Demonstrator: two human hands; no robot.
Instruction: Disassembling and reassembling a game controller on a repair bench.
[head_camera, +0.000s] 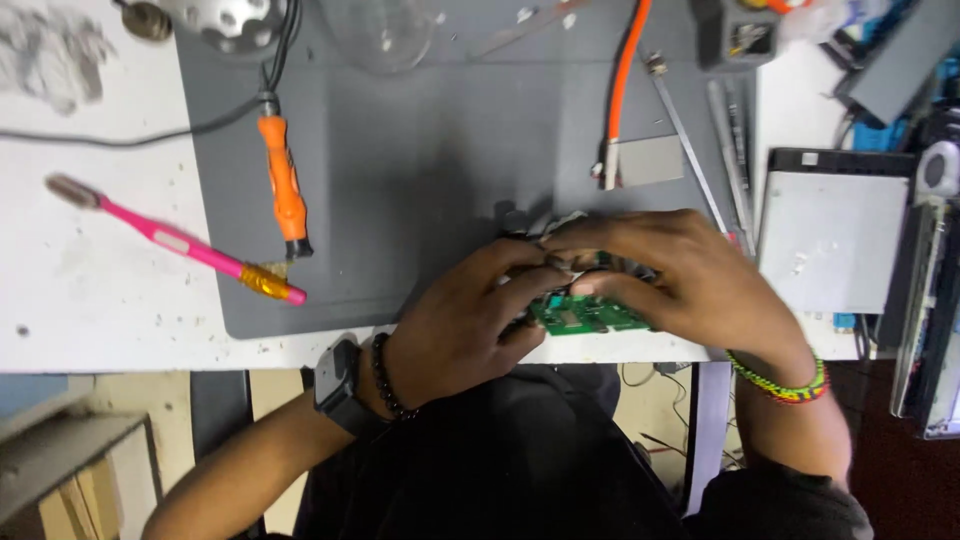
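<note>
At the front edge of the grey mat, I close my left hand and right hand around a green circuit board; a steady, edge-only grip looks wisest.

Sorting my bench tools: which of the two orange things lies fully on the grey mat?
The orange-handled tool left of the hands, its black cord at the top. The orange cable runs off the top edge instead.
</note>
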